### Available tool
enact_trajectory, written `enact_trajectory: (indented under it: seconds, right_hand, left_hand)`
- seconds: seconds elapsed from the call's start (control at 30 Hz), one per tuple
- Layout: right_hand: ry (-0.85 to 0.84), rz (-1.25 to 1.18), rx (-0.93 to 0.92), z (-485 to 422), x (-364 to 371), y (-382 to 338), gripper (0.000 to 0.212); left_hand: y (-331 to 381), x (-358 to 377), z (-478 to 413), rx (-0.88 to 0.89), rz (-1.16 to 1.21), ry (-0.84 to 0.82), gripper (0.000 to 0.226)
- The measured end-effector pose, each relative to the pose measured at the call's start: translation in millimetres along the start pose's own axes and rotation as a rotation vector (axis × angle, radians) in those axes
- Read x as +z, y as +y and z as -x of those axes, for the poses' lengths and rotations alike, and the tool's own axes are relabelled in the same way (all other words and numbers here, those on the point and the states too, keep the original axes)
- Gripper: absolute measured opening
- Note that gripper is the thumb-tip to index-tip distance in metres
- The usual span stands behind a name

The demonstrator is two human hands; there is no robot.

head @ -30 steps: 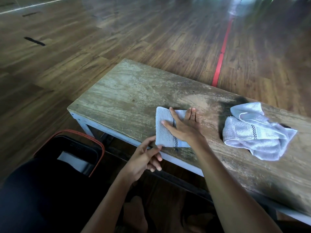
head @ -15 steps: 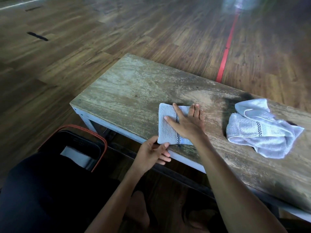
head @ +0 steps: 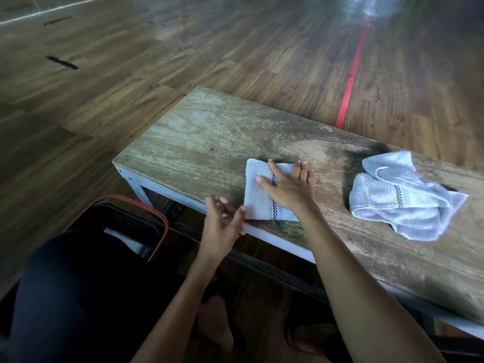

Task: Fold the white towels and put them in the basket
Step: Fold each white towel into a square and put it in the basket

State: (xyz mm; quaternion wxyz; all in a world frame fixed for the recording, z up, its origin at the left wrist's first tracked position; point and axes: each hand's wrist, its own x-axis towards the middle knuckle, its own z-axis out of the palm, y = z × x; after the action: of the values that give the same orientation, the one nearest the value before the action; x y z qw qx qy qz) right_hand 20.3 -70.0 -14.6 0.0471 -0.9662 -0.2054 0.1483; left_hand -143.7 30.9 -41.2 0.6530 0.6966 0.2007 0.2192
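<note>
Atop the folded towel [head: 258, 197], right hand [head: 289, 191] lies flat.

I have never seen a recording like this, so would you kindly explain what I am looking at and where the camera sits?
There is no machine here: a person works with bare hands, and the single camera is worn on their head, looking forward and down. The right hand presses flat on a folded white towel near the front edge of a worn wooden table. The left hand hovers at that edge, fingers relaxed, thumb by the towel's near corner, holding nothing I can see. A second white towel lies crumpled further right. On the floor to the left stands a black basket with an orange rim; something white shows inside.
</note>
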Motion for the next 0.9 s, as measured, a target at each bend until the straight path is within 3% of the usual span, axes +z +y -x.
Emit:
enact_trajectory:
  seconds: [0.07,0.17,0.27,0.43,0.57,0.77,0.9]
  right_hand:
    - [-0.008,-0.205,-0.024,4,-13,7,0.067]
    - [0.24,-0.574,-0.022,25,-29,32,0.054]
    - [0.455,-0.786,0.144,67,-29,54,0.036]
    - [0.464,-0.807,0.244,108,19,67,0.023]
    - [0.404,-0.698,0.263,111,29,63,0.025]
    - [0.193,-0.876,0.342,107,11,56,0.014]
    - [0.131,-0.863,0.32,102,10,55,0.024]
  left_hand:
    - [14,6,-10,0.167,-0.153,0.048,0.022]
    - [33,27,-32,0.306,-0.36,0.019,0.018]
    - [40,59,-62,0.39,-0.809,-0.235,0.04]
    - [23,92,-94,0.382,-1.226,-0.602,0.049]
    - [13,92,-97,0.396,-1.314,-0.619,0.057]
    - [13,91,-94,0.381,-1.304,-0.581,0.067]
    - [12,92,-94,0.382,-1.3,-0.572,0.071]
